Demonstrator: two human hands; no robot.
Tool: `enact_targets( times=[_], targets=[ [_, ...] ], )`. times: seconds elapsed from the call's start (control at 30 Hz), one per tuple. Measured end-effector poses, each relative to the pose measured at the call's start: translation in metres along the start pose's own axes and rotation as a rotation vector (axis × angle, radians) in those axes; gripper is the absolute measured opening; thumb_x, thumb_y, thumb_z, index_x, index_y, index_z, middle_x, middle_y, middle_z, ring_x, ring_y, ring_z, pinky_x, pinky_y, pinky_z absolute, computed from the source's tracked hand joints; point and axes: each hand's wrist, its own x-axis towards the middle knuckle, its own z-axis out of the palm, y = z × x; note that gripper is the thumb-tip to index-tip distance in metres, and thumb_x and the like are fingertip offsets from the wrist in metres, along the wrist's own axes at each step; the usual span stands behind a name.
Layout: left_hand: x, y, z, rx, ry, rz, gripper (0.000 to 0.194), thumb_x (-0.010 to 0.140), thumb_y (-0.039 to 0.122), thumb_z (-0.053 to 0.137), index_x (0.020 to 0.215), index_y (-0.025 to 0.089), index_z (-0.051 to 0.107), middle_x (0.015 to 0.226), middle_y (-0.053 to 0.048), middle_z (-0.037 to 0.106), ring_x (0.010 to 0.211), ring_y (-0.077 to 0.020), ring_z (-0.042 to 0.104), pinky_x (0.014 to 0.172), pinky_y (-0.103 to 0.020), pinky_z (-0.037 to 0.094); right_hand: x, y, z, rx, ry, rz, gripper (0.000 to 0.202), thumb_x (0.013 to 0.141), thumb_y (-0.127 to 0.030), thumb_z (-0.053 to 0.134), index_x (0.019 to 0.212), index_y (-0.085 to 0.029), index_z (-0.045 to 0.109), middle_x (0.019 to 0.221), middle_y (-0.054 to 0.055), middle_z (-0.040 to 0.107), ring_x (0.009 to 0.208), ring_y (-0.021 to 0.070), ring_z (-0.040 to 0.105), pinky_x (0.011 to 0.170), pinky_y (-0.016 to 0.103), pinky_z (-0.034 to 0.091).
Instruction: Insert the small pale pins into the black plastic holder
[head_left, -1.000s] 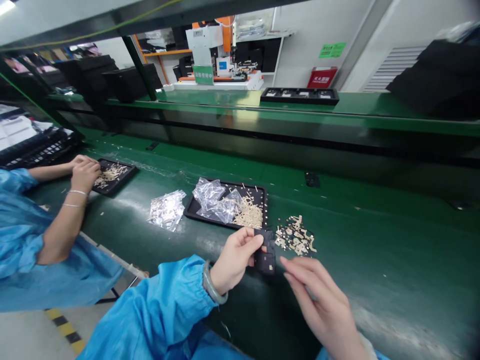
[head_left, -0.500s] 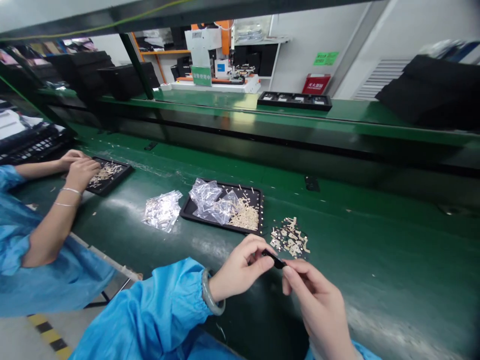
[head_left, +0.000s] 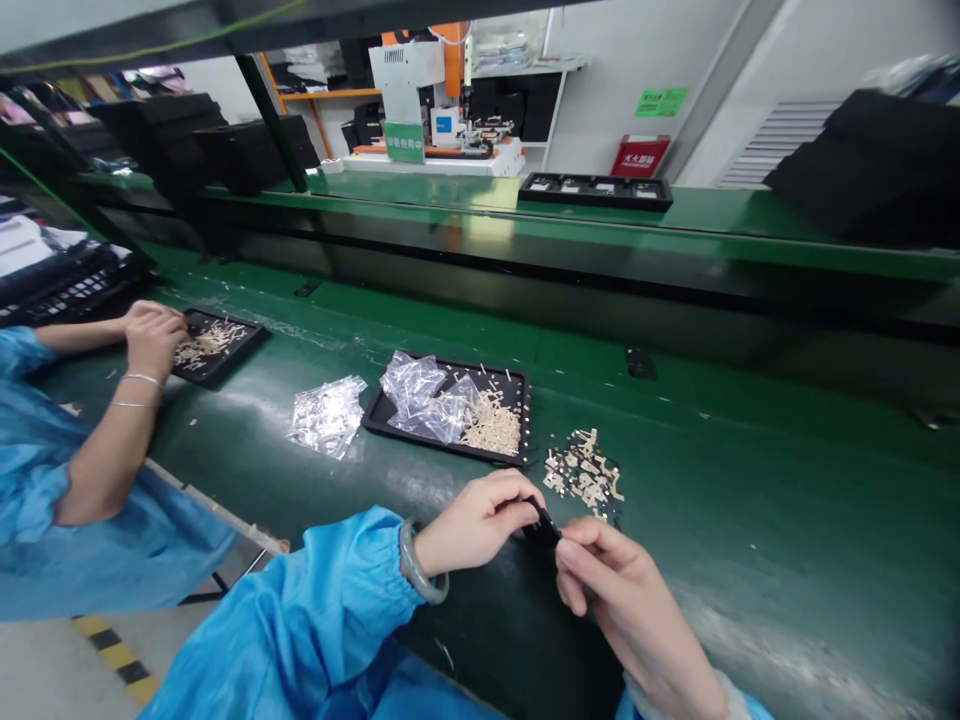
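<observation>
holding a dark piece [head_left: 543,531] over a green surface [head_left: 757,480]

at the far left, a black crate [head_left: 71,285] stands beyond a co-worker in blue, whose hands [head_left: 154,330] meet over the near end of a small black tray [head_left: 234,362] scattered with pale strips [head_left: 214,342]. next, a flat batch of clear bags [head_left: 328,415] lies on the surface, just beside a larger black tray [head_left: 420,443]. crumpled clear bags cover this tray's left part, and a heap of pale bits [head_left: 495,425] fills its right part.

in front of it is the person's left hand [head_left: 476,522], with a round bangle [head_left: 420,565] at the wrist. its grip pinches the dark piece, thumb uppermost, and the piece is tilted, raised above the surface between the two hands. just beyond it, a loose pile of pale and dark parts [head_left: 585,470] lies on the surface.

the right hand [head_left: 619,590] brings thumb and fingertips to the piece's right end; i cannot tell whether that grip pinches it or only touches it. farther back, a flat black item [head_left: 640,363] lies on the surface.
</observation>
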Motion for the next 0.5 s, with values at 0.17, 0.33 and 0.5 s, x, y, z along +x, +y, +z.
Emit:
enact_targets(
  times=[0.17,0.33,0.5],
  targets=[
    [0.001,0.005,-0.006,0.088,-0.052,0.051,0.013,0.085,0.013,0.048,0.079,0.015,0.059,0.082,-0.003,0.057,0.082,-0.0138,0.051,0.079,-0.025,0.040,-0.001,-0.003,0.001,-0.043,-0.040,0.024,0.029,0.073,-0.042,0.072,0.065,-0.018,0.057,0.046,-0.003,0.053,0.046,0.0109,0.042,0.054,0.025,0.028],
    [0.001,0.006,-0.011,0.174,-0.088,0.130,0.013,0.087,0.013,0.048,0.080,0.015,0.059,0.084,-0.003,0.057,0.084,-0.0133,0.050,0.081,-0.025,0.039,-0.001,-0.003,0.000,-0.071,-0.073,0.038,0.029,0.075,-0.040,0.070,0.063,-0.018,0.056,0.046,-0.003,0.054,0.047,0.0116,0.042,0.055,0.026,0.028],
    [0.001,0.006,-0.013,0.227,-0.088,0.208,0.013,0.087,0.013,0.047,0.080,0.014,0.058,0.084,-0.003,0.059,0.083,-0.0130,0.050,0.082,-0.025,0.039,0.001,-0.002,0.000,-0.093,-0.074,0.037,0.028,0.075,-0.040,0.070,0.063,-0.018,0.056,0.046,-0.003,0.055,0.048,0.0122,0.043,0.057,0.026,0.029]
  ],
)
